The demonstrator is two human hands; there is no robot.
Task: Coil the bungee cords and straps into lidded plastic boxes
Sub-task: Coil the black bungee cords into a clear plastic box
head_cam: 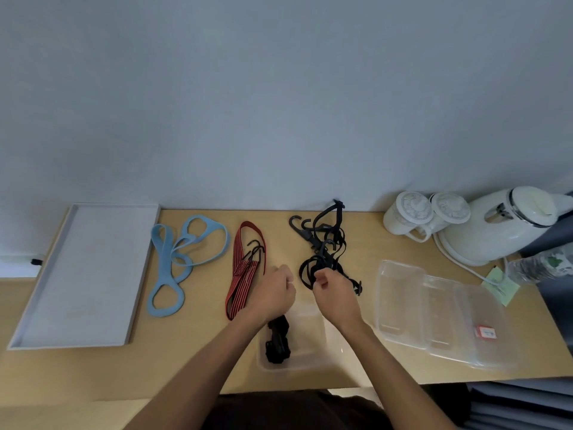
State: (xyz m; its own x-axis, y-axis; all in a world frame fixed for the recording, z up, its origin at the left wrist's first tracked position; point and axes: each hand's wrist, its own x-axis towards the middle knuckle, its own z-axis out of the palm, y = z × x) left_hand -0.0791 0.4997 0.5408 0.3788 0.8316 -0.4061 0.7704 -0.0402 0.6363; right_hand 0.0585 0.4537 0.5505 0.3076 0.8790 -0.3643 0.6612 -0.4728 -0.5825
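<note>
Pale grey-blue wall fills the far half of my view, and below it a light wooden desk (201, 352) runs left to right. At the far left lies a grey tray (86, 274), the biggest thing on it. At the far right stands a white kettle (496, 231), and nearer than it sits a stack of clear plastic boxes (434, 311), overlapping one another.

In the middle, toward the wall, is the tangle of black bungee cords (325, 240), hooks sticking out at its far end. My right hand (333, 293) has its fingers curled round a loop at the tangle's near end. My left hand (273, 293) is just beside it, balled into a fist; whether it pinches anything, I cannot tell.

Left of my hands the red striped cord (240, 283) lies folded, its black hooks on top, and left of that the blue strap (164, 256) sprawls in loops.

Under my wrists, at the near edge, an open clear box (291, 366) holds a coiled black bundle (277, 339).

Two lidded white cups (406, 215) stand just left of the kettle. A plastic bottle (539, 265) and a green sticky note (500, 285) lie at the right.
</note>
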